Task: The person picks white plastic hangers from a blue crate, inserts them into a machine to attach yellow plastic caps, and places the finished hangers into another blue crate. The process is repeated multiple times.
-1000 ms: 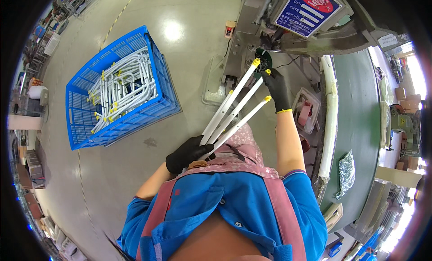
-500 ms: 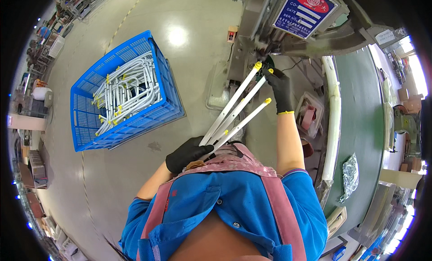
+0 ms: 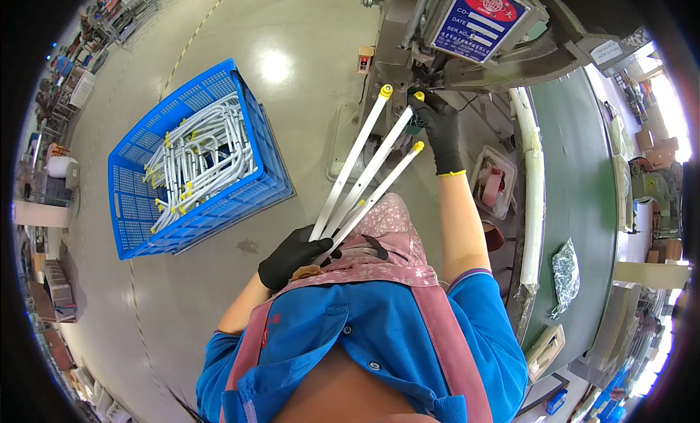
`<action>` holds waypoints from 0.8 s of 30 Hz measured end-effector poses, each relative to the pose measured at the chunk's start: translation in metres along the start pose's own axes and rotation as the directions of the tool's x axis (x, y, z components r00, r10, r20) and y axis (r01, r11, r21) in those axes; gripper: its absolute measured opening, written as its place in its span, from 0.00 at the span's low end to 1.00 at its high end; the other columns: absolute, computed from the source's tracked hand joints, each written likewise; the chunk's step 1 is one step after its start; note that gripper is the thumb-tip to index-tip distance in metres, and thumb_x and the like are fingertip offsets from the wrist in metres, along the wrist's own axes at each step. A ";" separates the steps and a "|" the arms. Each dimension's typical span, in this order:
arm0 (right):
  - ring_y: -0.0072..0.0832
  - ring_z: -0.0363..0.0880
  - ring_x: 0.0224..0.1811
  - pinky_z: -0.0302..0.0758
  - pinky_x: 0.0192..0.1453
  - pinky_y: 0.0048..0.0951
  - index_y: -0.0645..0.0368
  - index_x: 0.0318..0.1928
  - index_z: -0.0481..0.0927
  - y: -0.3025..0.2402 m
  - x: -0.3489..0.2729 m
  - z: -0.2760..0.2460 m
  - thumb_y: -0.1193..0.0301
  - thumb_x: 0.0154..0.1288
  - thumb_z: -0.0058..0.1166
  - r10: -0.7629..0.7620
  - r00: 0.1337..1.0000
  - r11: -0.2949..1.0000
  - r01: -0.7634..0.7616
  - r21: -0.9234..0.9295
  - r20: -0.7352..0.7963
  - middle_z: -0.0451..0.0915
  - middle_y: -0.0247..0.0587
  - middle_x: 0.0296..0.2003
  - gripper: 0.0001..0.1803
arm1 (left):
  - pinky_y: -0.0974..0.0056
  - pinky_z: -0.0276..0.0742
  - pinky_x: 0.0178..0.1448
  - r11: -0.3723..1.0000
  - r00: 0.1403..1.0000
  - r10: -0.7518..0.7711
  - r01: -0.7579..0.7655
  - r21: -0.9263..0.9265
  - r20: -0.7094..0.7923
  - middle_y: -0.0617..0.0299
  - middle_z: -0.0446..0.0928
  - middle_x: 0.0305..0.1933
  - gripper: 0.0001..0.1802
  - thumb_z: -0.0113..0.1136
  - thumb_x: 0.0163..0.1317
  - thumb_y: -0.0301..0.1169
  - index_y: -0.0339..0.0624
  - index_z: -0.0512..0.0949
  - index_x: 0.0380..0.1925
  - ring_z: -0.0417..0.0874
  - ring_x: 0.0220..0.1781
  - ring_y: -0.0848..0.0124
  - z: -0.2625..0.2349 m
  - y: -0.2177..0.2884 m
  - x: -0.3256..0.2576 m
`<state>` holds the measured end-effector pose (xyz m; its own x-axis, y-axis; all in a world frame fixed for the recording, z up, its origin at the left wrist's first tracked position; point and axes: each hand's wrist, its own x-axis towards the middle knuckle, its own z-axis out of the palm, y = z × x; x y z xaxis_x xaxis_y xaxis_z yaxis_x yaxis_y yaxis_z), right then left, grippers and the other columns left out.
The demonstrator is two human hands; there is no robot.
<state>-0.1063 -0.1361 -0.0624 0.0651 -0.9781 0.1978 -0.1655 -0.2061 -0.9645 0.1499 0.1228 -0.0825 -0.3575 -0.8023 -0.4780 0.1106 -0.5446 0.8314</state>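
Observation:
Three white metal tubes (image 3: 379,157) with yellow end caps fan out from my left hand (image 3: 290,259), black-gloved and closed around their lower ends near my waist. Small holes show along the tubes, and a smaller yellow piece sits low between them. My right hand (image 3: 440,127), also in a black glove, is closed at the top of the middle tube, its fingertips against the yellow cap (image 3: 418,96). The left tube's cap (image 3: 386,91) and the right tube's cap (image 3: 418,146) stand free of my fingers. Part of the right hand's grip is hidden.
On the floor at left stands a blue plastic crate (image 3: 273,160) with many bent white tubes (image 3: 204,157). A grey machine (image 3: 510,69) rises just beyond my right hand. Right of me are a clear bin (image 3: 503,164) and a green-topped bench (image 3: 569,189) with a plastic bag (image 3: 565,277).
The tubes and both hands have shifted slightly left in view, and the tubes' capped ends have moved up a little. My right hand has closed in on the middle tube's cap.

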 end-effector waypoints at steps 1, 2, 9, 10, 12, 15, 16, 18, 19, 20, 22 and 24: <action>0.16 0.77 0.36 0.74 0.43 0.20 0.63 0.49 0.81 0.000 0.001 0.002 0.68 0.58 0.61 -0.001 1.000 1.000 0.001 0.017 -0.001 0.83 0.33 0.36 0.19 | 0.68 0.75 0.44 1.000 1.000 0.025 -0.025 0.013 0.009 0.57 0.81 0.38 0.20 0.55 0.65 0.38 0.35 0.73 0.51 0.80 0.37 0.72 -0.002 -0.002 0.002; 0.17 0.77 0.36 0.74 0.43 0.20 0.64 0.50 0.81 0.002 0.001 0.003 0.68 0.59 0.61 0.011 1.000 1.000 -0.011 0.025 -0.001 0.83 0.34 0.36 0.19 | 0.66 0.75 0.45 1.000 1.000 -0.021 0.021 0.014 -0.003 0.55 0.81 0.40 0.20 0.55 0.65 0.36 0.34 0.72 0.52 0.80 0.38 0.71 -0.003 -0.003 0.004; 0.17 0.77 0.35 0.74 0.42 0.21 0.65 0.50 0.80 0.014 0.004 0.004 0.67 0.58 0.61 0.011 1.000 0.999 -0.011 -0.047 0.002 0.83 0.34 0.36 0.20 | 0.68 0.75 0.44 0.992 0.996 -0.072 0.076 0.100 -0.044 0.57 0.81 0.38 0.20 0.54 0.66 0.38 0.34 0.74 0.50 0.79 0.37 0.73 0.002 0.010 0.002; 0.17 0.77 0.35 0.74 0.42 0.21 0.65 0.50 0.80 0.014 0.005 0.004 0.67 0.58 0.61 0.030 1.000 0.999 -0.030 -0.026 -0.009 0.83 0.34 0.35 0.20 | 0.68 0.75 0.44 0.986 0.998 -0.053 0.059 0.158 -0.045 0.57 0.81 0.38 0.20 0.54 0.66 0.38 0.34 0.74 0.51 0.79 0.37 0.73 0.002 0.016 -0.002; 0.17 0.77 0.35 0.73 0.41 0.21 0.65 0.49 0.81 0.014 0.006 0.003 0.66 0.58 0.61 0.072 0.997 0.997 -0.072 -0.022 -0.003 0.83 0.35 0.35 0.21 | 0.67 0.75 0.45 0.962 1.000 0.015 -0.015 0.273 0.005 0.57 0.81 0.38 0.20 0.54 0.65 0.38 0.33 0.74 0.51 0.79 0.37 0.72 0.002 0.027 -0.013; 0.18 0.77 0.35 0.73 0.42 0.22 0.66 0.47 0.81 0.017 0.007 0.003 0.64 0.57 0.62 0.109 0.994 0.992 -0.107 -0.066 0.031 0.83 0.35 0.35 0.21 | 0.67 0.75 0.46 0.992 0.998 -0.060 0.058 0.110 0.023 0.56 0.81 0.38 0.20 0.54 0.65 0.37 0.32 0.74 0.50 0.80 0.37 0.71 0.005 0.038 -0.023; 0.18 0.77 0.35 0.73 0.42 0.22 0.66 0.47 0.82 0.019 0.006 0.003 0.64 0.57 0.62 0.090 0.995 0.993 -0.088 -0.074 0.035 0.83 0.35 0.35 0.21 | 0.67 0.75 0.47 0.992 0.992 -0.124 0.124 -0.004 0.034 0.56 0.81 0.39 0.20 0.54 0.65 0.37 0.32 0.74 0.50 0.80 0.37 0.71 0.005 0.040 -0.023; 0.19 0.77 0.36 0.73 0.44 0.22 0.67 0.46 0.82 0.026 0.005 0.006 0.63 0.57 0.62 0.105 0.994 0.967 -0.104 -0.232 -0.009 0.83 0.36 0.35 0.21 | 0.66 0.74 0.48 0.992 0.996 -0.091 0.089 0.086 0.016 0.56 0.81 0.39 0.20 0.55 0.65 0.36 0.31 0.75 0.49 0.80 0.38 0.70 0.006 0.041 -0.021; 0.19 0.76 0.37 0.72 0.45 0.22 0.67 0.46 0.81 0.029 0.006 0.005 0.63 0.57 0.62 0.067 0.997 0.984 -0.060 -0.169 0.037 0.83 0.36 0.36 0.21 | 0.66 0.74 0.48 0.989 0.998 -0.066 0.063 0.133 0.013 0.56 0.81 0.40 0.19 0.55 0.64 0.36 0.31 0.75 0.49 0.80 0.38 0.70 0.006 0.039 -0.019; 0.19 0.76 0.38 0.72 0.46 0.22 0.67 0.46 0.81 0.034 0.004 0.004 0.62 0.57 0.62 0.074 0.994 0.990 -0.064 -0.124 0.077 0.82 0.36 0.37 0.22 | 0.66 0.74 0.48 0.986 0.996 -0.089 0.089 0.139 -0.003 0.56 0.81 0.40 0.19 0.56 0.64 0.36 0.31 0.76 0.48 0.80 0.39 0.70 0.005 0.038 -0.018; 0.19 0.75 0.39 0.71 0.46 0.23 0.66 0.50 0.79 0.045 0.000 -0.004 0.60 0.59 0.60 0.086 0.983 0.995 -0.077 -0.057 0.163 0.81 0.36 0.40 0.24 | 0.66 0.73 0.49 0.979 0.993 -0.115 0.117 0.169 -0.022 0.55 0.80 0.41 0.19 0.57 0.63 0.36 0.31 0.76 0.48 0.80 0.40 0.70 0.002 0.032 -0.016; 0.23 0.76 0.38 0.72 0.45 0.25 0.67 0.47 0.80 0.056 -0.008 -0.013 0.59 0.59 0.60 0.170 0.977 0.983 -0.158 -0.096 0.126 0.82 0.40 0.38 0.24 | 0.67 0.71 0.49 0.976 0.995 -0.102 0.104 0.192 -0.024 0.57 0.80 0.41 0.19 0.58 0.61 0.33 0.32 0.76 0.49 0.77 0.41 0.71 -0.002 0.025 -0.013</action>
<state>-0.1287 -0.1406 -0.1160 0.1592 -0.9872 0.0078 -0.2676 -0.0507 -0.9622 0.1595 0.1189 -0.0559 -0.3446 -0.7485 -0.5666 -0.1075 -0.5682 0.8159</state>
